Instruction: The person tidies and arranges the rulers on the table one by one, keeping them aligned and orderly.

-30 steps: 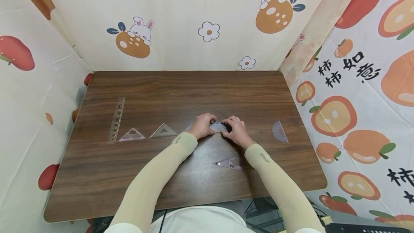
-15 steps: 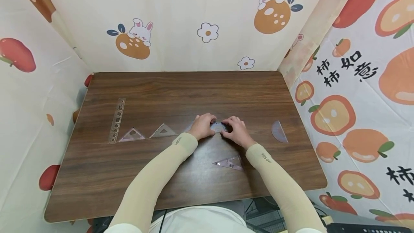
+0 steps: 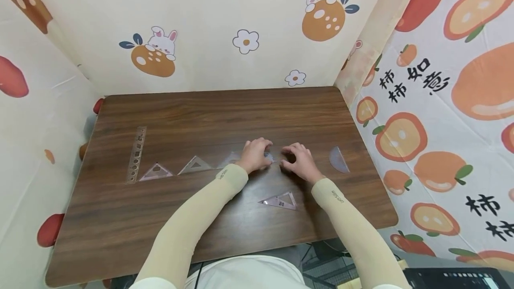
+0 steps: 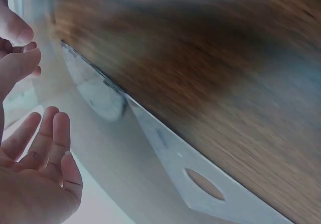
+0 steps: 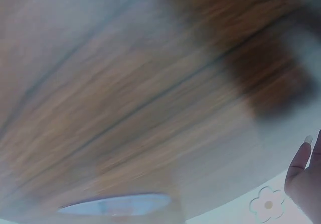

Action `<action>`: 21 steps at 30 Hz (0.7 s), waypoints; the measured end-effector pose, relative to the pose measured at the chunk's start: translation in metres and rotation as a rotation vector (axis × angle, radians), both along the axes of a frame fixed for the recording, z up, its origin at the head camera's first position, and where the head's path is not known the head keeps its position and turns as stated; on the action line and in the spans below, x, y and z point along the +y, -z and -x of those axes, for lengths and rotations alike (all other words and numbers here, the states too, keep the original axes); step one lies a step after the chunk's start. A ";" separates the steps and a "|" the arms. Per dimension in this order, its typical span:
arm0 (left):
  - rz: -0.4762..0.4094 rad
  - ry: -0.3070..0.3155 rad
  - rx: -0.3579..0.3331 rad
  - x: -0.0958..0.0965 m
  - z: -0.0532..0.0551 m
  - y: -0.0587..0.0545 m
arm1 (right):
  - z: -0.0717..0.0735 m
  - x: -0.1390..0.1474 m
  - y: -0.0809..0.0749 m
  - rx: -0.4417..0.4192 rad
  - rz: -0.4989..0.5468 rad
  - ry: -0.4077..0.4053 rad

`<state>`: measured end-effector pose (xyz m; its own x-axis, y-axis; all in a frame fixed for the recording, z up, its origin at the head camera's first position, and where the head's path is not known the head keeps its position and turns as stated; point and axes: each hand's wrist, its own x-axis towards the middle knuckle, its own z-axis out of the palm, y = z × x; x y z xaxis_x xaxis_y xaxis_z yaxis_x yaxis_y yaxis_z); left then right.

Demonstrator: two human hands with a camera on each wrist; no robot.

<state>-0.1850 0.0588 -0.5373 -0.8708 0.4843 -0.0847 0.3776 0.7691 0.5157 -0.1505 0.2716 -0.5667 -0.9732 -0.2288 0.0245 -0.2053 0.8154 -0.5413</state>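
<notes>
My left hand (image 3: 255,155) is beside a small clear blue protractor (image 3: 268,157), which it partly hides in the head view. The left wrist view shows that protractor (image 4: 98,91) lying against the tip of a clear set square (image 4: 185,166), fingers apart from it. Just left of the hand lies this translucent set square (image 3: 229,159). My right hand (image 3: 301,162) hovers right of the protractor, fingers loosely bent and holding nothing. Right of that hand lies a bluish half-round protractor (image 3: 339,159). Nearer the body is a pinkish set square (image 3: 281,200).
A clear stencil ruler (image 3: 136,155) lies upright at the left of the brown wooden table (image 3: 225,115). Two more set squares, a pinkish one (image 3: 156,172) and a clear one (image 3: 195,165), sit between it and my left hand. Printed cloth walls surround the table.
Both hands gripped the small protractor between them before. Now the fingers have let go and the right hand has drawn away to the right. The head view has turned slightly right.
</notes>
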 end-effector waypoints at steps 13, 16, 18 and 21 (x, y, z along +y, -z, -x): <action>-0.031 0.055 0.025 0.044 -0.008 -0.004 | -0.018 0.064 -0.006 0.019 -0.020 0.139; -0.035 0.068 0.034 0.055 -0.009 -0.004 | -0.021 0.077 -0.008 0.033 -0.037 0.169; -0.038 0.077 0.042 0.063 -0.011 -0.004 | -0.024 0.085 -0.010 0.034 -0.037 0.191; -0.038 0.093 0.043 0.075 -0.013 -0.003 | -0.029 0.098 -0.013 0.028 -0.033 0.219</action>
